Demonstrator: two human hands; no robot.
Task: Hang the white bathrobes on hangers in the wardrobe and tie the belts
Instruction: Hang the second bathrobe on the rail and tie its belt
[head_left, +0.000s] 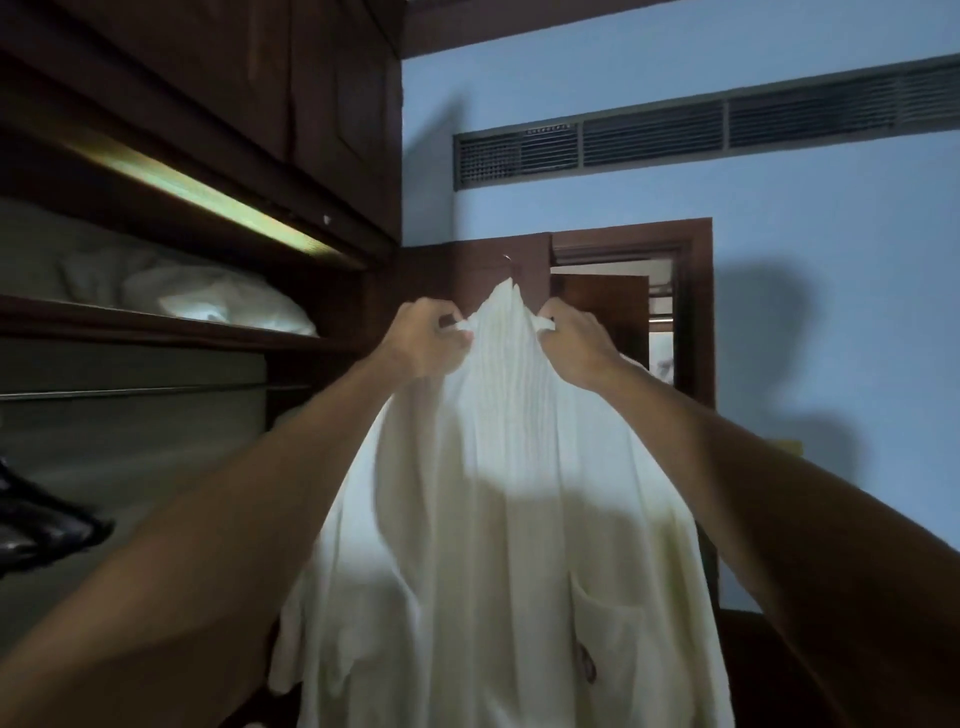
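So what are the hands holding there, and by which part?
Both hold the white bathrobe near its top: the left hand pinches fabric on one side of the peak, the right hand on the other.

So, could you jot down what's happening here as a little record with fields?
Held item: white bathrobe, hanging down
Left hand: grip bunches the robe's top edge
Right hand: grip bunches the top edge opposite
Robe top: at a metal hook on the wooden door
Nearby: pillows on wardrobe shelf, dark hangers lower left
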